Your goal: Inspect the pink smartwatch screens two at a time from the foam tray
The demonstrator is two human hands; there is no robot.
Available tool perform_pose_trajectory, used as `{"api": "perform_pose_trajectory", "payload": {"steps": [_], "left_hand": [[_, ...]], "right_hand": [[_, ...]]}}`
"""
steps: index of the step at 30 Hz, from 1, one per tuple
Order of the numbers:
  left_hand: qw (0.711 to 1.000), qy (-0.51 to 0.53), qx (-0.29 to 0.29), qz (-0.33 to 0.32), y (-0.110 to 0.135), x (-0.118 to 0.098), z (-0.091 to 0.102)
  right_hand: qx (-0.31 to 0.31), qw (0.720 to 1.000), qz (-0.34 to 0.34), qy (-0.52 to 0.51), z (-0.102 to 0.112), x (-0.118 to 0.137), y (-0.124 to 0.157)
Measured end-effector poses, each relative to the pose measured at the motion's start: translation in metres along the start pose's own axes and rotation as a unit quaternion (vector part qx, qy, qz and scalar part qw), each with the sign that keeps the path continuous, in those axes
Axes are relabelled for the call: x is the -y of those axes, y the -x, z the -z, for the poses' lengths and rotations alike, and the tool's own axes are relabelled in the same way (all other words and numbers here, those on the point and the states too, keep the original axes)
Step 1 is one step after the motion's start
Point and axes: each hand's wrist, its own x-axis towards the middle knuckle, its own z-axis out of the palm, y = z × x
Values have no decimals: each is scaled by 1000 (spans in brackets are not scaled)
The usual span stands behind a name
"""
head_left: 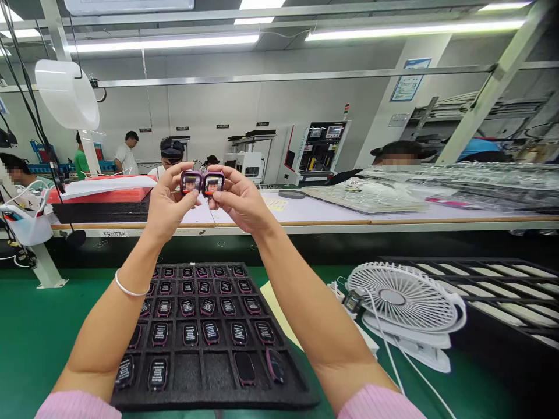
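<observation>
Raised above the bench, my left hand [172,195] grips a purple-cased smartwatch [190,182] with a lit screen. My right hand [238,195] pinches a second smartwatch [213,184] right beside it, also lit with a picture. Both screens face me, edges touching or nearly so. Below my forearms lies a black foam tray [190,366] with rows of watch bodies in its compartments. Most of those screens show white text. Two compartments in the front row hold no watch. At that row's right end, one dark-screened watch [245,369] lies flat and another watch [275,365] leans tilted.
A white fan [393,297] with cables stands right of the tray, near a small dark device [353,300]. Farther right is a black rack [493,297] of pale pieces. The shelf [288,218] ahead carries red and black trays and stacked clear trays [480,180]. Several people work beyond.
</observation>
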Motion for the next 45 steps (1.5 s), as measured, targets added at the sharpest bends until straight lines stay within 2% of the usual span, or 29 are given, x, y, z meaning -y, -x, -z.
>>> {"api": "perform_pose_trajectory", "payload": {"steps": [3,9,13,20,29,35,39,42,45], "left_hand": [[999,-2,2,41,28,3,2],[987,-15,15,161,104,4,7],[977,-21,-1,214,131,7,8],[968,-39,-19,247,136,16,7],[965,-21,-8,261,141,13,9],[962,-29,-15,272,141,11,8],[961,-24,-9,276,140,13,9],[961,-13,-5,276,141,8,9],[969,-9,-30,246,146,-11,14]], "right_hand": [[-14,999,-32,-11,-7,-10,26],[-40,988,-130,-78,-24,-41,91],[-49,980,-167,-94,-29,-57,115],[-60,976,-186,-92,-27,-68,124],[-62,976,-184,-98,-25,-68,126],[-83,977,-188,-60,-27,-72,126],[-73,980,-173,-62,-27,-73,126],[-71,981,-170,-65,-30,-66,124],[-80,978,-180,-72,-35,-44,127]]}}
